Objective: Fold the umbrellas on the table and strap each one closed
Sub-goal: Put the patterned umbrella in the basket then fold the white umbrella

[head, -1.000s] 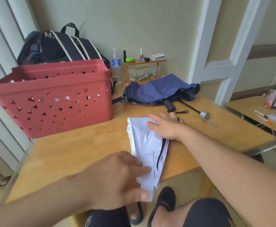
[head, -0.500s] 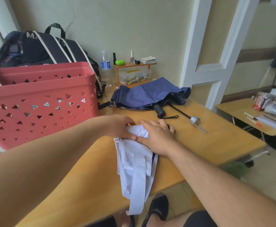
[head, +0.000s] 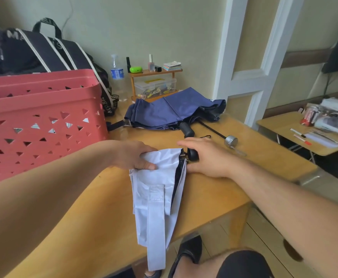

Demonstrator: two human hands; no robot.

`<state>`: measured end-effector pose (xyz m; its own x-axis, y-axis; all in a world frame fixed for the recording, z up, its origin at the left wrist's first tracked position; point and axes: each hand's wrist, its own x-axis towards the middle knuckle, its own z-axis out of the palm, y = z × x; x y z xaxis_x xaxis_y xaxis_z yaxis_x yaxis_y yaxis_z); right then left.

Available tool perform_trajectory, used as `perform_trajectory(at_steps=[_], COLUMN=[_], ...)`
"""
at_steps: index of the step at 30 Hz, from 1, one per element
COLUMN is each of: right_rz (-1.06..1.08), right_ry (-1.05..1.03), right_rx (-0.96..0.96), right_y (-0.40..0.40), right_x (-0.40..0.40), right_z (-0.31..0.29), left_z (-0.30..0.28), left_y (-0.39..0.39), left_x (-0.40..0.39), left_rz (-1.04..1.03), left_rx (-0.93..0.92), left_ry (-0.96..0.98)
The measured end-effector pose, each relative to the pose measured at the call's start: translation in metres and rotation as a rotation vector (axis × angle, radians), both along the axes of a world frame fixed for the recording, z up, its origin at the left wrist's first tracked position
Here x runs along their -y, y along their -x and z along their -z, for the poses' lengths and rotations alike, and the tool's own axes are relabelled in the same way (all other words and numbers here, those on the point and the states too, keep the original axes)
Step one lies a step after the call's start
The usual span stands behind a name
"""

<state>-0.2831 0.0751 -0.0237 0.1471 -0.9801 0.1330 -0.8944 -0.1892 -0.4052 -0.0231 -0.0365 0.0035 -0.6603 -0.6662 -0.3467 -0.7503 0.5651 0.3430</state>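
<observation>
A white umbrella [head: 156, 199] lies collapsed along the wooden table [head: 214, 195], its strap [head: 156, 233] hanging over the near edge. My left hand [head: 136, 157] pinches the white canopy near its handle end. My right hand [head: 208, 157] grips the umbrella's black handle [head: 192, 154]. Behind them a navy umbrella [head: 172, 109] lies loosely collapsed, its black handle [head: 186, 131] pointing toward me.
A red perforated basket [head: 41, 121] stands at the left, with a black bag [head: 33, 51] behind it. A water bottle [head: 117, 75] and a small wooden shelf [head: 154, 83] stand by the wall. A metal rod with a silver knob [head: 230, 141] lies right of my hand. A second desk [head: 308, 133] stands to the right.
My left hand moved up from the strap end to the canopy's top near the handle. My right hand shifted off the fabric onto the black handle, exposing it.
</observation>
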Motion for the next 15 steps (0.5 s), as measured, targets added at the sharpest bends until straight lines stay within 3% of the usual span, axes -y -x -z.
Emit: perform_trajectory(at_steps=[3, 10, 15], right_rz=[-0.003, -0.017, -0.03], right_ry=[0.086, 0.152, -0.131], right_rx=[0.073, -0.018, 0.013], right_y=[-0.006, -0.008, 0.002], right_x=[0.008, 0.016, 0.013], right_z=[0.004, 0.004, -0.016], left_z=[0.004, 0.001, -0.006], left_y=[-0.003, -0.003, 0.002], left_x=[0.004, 0.001, -0.017], left_rz=[-0.01, -0.032, -0.025], left_rx=[0.002, -0.017, 0.135], left_ry=[-0.029, -0.159, 0.032])
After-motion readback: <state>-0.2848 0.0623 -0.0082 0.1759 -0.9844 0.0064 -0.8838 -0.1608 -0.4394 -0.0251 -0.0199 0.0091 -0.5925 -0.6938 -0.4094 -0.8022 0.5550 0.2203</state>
